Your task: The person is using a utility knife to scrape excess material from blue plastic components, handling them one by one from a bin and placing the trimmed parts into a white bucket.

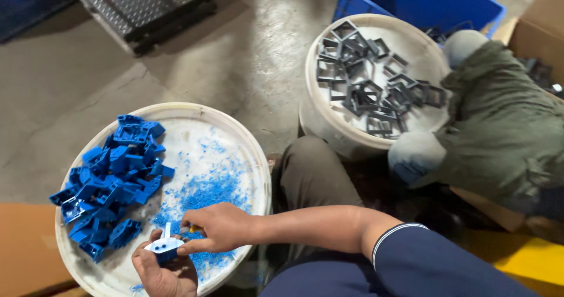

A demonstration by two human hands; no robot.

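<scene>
Small blue plastic part (164, 250) with a whitish top face and a thin upright tab, held low over the near edge of the white round lid (235, 133). Left hand (161, 270) cups it from below, fingers closed round it; right hand (214, 226) pinches its right side, a small yellowish tool tip just showing between the fingers. Blue shavings (205, 191) scattered on the lid beside the hands, pile of blue parts (111, 179) on its left half. Second white bucket (329, 126) holds grey frame parts (367, 76). Blue crate (423, 0) behind, cardboard box (543, 15) far right.
</scene>
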